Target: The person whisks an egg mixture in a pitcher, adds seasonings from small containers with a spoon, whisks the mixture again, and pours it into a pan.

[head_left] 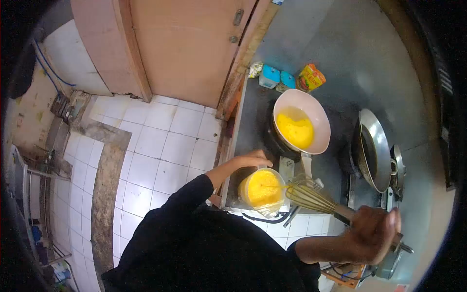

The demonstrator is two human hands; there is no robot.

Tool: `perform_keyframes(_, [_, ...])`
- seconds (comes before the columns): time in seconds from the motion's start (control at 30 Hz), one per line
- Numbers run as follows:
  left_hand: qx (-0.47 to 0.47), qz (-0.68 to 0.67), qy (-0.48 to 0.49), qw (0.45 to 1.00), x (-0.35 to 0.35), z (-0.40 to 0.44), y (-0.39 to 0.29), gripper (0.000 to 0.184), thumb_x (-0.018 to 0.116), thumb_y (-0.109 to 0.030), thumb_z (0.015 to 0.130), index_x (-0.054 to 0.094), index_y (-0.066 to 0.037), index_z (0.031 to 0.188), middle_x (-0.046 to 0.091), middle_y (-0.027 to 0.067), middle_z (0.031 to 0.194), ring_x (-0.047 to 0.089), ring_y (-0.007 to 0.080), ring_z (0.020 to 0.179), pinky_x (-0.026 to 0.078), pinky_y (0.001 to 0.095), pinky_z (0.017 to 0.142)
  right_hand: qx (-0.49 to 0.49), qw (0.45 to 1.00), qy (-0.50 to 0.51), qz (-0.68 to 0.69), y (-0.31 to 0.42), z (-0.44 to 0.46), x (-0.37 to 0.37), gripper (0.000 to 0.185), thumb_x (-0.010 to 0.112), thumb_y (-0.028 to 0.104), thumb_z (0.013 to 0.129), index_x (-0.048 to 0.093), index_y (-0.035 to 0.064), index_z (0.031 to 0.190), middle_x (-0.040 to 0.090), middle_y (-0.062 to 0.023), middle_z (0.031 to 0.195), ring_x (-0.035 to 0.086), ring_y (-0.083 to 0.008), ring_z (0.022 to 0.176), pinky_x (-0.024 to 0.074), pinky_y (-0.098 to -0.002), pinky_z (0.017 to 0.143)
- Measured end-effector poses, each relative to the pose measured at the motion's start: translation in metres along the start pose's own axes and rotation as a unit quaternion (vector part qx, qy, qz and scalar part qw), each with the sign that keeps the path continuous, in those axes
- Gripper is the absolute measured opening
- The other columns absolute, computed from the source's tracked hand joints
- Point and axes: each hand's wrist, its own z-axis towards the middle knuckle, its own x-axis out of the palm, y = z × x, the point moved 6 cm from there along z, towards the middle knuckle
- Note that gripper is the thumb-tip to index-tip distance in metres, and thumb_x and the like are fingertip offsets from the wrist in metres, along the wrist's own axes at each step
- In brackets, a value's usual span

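Note:
My left hand (pixel 254 159) is closed at the far side of a plastic jug (pixel 244 191), where its handle seems to be. Frothy yellow liquid, like beaten egg (pixel 265 187), fills much of it. My right hand (pixel 372 233) is wrapped round the handle of a whisk (pixel 311 195). The whisk's wires point left, and their tip is at the jug's right rim; I cannot tell whether they touch. Beyond the jug, a pale pink pan (pixel 318 114) sits on the stove, with a yellow egg-like mass (pixel 296 131) in clear liquid. The pan's handle (pixel 307 165) points towards me.
A large metal wok (pixel 382 146) stands tilted on the right, with another metal pan or lid (pixel 399 168) beside it. Behind the pink pan are blue-lidded tubs (pixel 269 77) and a yellow-red packet (pixel 310 78). A wooden door (pixel 187 48) and white tiled floor (pixel 165 146) lie left.

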Motion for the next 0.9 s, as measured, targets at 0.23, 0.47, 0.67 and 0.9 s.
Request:
perform_keyframes(0.23, [0.017, -0.067, -0.044, 0.997, -0.002, 0.001, 0.006, 0.044, 0.061, -0.033, 0.077, 0.052, -0.004, 0.045, 0.04, -0.0032, 0.044, 0.037, 0.0075, 0.044, 0.029, 0.0261, 0.044, 0.051, 0.991, -0.117, 0.035, -0.009, -0.008, -0.002, 0.025, 0.047, 0.013, 0.082, 0.034, 0.0106, 0.061, 0.024, 0.0024, 0.038, 0.014, -0.0059, 0.028, 0.0148, -0.0239, 0.027])
perform_keyframes(0.47, [0.037, -0.061, -0.028, 0.997, -0.002, 0.003, 0.013, 0.039, 0.061, -0.031, 0.077, 0.059, -0.002, 0.051, 0.048, -0.0016, 0.048, 0.042, 0.0081, 0.048, 0.032, 0.026, 0.047, 0.035, 0.994, -0.078, 0.064, -0.008, -0.014, 0.004, 0.03, 0.046, 0.01, 0.081, 0.029, 0.013, 0.057, 0.023, 0.0021, 0.036, 0.014, -0.005, 0.028, 0.0147, -0.0233, 0.027])
perform_keyframes(0.67, [0.027, -0.081, -0.028, 0.996, 0.003, 0.005, 0.018, 0.032, 0.064, -0.029, 0.075, 0.066, -0.002, 0.061, 0.056, 0.0018, 0.053, 0.048, 0.0082, 0.05, 0.037, 0.0256, 0.05, 0.062, 0.993, -0.061, 0.074, -0.061, -0.02, -0.011, 0.029, 0.047, 0.01, 0.083, 0.033, 0.0134, 0.058, 0.028, 0.003, 0.042, 0.024, -0.0046, 0.03, 0.0212, -0.0213, 0.026])
perform_keyframes(0.9, [0.006, -0.151, -0.066, 0.986, 0.005, -0.004, 0.008, 0.026, 0.065, -0.022, 0.073, 0.064, -0.002, 0.057, 0.056, 0.0002, 0.053, 0.047, 0.0064, 0.052, 0.036, 0.024, 0.051, 0.235, 0.959, -0.127, 0.095, -0.168, -0.036, -0.049, 0.037, 0.053, 0.004, 0.08, 0.031, 0.0134, 0.053, 0.028, 0.0025, 0.04, 0.021, -0.0053, 0.03, 0.0178, -0.0235, 0.029])
